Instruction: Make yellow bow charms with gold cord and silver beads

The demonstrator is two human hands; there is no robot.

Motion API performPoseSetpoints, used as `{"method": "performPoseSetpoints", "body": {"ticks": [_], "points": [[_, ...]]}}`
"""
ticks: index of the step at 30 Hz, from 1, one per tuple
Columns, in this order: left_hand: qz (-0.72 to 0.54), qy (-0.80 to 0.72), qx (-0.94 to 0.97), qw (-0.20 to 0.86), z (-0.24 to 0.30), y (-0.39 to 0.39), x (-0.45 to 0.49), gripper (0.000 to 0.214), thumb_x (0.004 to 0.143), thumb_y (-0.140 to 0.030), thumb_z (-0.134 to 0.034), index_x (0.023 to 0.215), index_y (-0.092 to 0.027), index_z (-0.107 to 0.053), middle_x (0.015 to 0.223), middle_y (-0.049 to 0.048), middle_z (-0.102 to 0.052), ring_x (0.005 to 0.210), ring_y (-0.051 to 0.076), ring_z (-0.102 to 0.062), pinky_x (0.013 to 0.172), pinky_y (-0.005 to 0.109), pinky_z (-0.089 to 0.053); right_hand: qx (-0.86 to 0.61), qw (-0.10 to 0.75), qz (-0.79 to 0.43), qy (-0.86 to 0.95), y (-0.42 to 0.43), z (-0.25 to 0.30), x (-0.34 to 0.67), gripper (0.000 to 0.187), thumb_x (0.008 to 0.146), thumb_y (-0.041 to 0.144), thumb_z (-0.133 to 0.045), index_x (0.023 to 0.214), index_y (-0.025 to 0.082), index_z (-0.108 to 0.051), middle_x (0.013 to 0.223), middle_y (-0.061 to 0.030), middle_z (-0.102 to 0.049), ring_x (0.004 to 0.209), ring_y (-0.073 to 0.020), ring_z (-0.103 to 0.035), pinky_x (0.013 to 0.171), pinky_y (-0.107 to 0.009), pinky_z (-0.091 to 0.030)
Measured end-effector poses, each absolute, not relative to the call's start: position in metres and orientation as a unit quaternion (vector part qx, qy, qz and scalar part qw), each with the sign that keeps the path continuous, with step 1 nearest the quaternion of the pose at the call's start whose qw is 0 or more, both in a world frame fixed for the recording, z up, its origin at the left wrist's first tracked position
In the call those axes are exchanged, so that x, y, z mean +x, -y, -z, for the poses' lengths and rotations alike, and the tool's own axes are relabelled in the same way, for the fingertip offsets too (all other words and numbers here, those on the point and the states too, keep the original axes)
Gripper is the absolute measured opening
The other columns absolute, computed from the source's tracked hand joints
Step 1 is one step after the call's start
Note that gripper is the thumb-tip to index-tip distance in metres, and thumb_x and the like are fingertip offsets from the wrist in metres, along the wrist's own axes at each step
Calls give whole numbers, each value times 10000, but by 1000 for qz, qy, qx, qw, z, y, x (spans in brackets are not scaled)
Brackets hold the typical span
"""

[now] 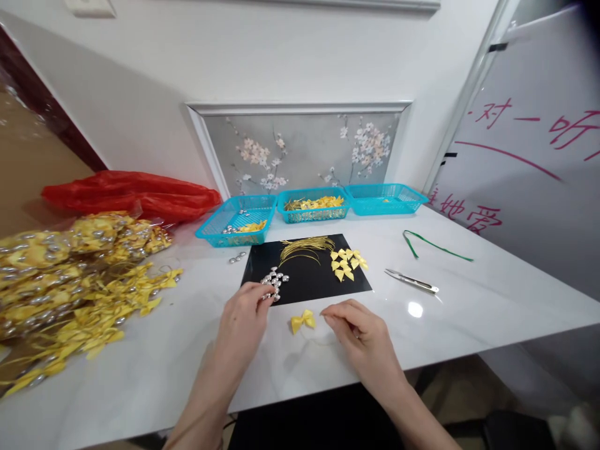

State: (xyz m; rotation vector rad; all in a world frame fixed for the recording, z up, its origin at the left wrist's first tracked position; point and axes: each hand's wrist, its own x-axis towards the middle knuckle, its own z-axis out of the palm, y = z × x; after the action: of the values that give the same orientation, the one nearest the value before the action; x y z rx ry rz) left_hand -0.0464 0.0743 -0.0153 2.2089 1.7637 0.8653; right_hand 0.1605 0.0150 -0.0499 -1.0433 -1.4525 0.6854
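A black mat (319, 281) lies on the white table (469, 312). On it are a heap of silver beads (274, 282), a bundle of gold threads (307, 247) and several small yellow bows (347, 262). My left hand (244, 322) reaches into the silver beads, its fingertips pinched on them. My right hand (360, 328) rests on the table just right of a single yellow bow (303, 321), fingers pinched together on a thin thread that is hard to see.
Three turquoise baskets (237, 222) (313, 205) (387, 199) stand at the back. A large heap of finished yellow bows in plastic (70, 281) fills the left side, with a red bag (135, 194) behind. Thread snips (412, 281) and a green ribbon (434, 245) lie at right.
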Motion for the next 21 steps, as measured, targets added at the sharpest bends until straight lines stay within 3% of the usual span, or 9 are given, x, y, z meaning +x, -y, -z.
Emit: {"method": "performPoseSetpoints", "body": {"ticks": [7, 12, 15, 21], "points": [[-276, -563, 772, 106, 29, -91, -43, 241, 941, -321, -611, 1140, -190, -649, 1162, 77, -680, 952, 216, -676, 818, 423, -573, -442, 575, -308, 615, -15, 50, 161, 192, 946, 224, -563, 876, 216, -741, 818, -30, -670, 709, -149, -602, 591, -239, -431], [-328, -570, 737, 158, 28, -85, -38, 193, 928, -315, -631, 1047, -169, -671, 1092, 65, -699, 956, 218, -676, 842, 441, -557, -438, 581, -309, 613, -14, 49, 162, 198, 945, 203, -565, 908, 229, -757, 810, -23, -661, 696, -140, -597, 587, -234, -428], [-383, -571, 690, 227, 19, -74, -34, 158, 881, -313, -675, 959, -179, -704, 971, 52, -740, 907, 224, -697, 844, 438, -558, -432, 587, -307, 612, -13, 47, 157, 212, 948, 190, -556, 929, 228, -763, 835, -30, -655, 696, -136, -592, 606, -236, -444], [-475, -512, 565, 440, 4, -47, -19, 227, 741, -397, -757, 885, -222, -754, 808, 17, -780, 756, 184, -736, 752, 304, -609, -424, 608, -250, 623, -16, 38, 145, 190, 934, 169, -588, 928, 189, -776, 788, -35, -617, 714, -135, -602, 649, -226, -491]]}}
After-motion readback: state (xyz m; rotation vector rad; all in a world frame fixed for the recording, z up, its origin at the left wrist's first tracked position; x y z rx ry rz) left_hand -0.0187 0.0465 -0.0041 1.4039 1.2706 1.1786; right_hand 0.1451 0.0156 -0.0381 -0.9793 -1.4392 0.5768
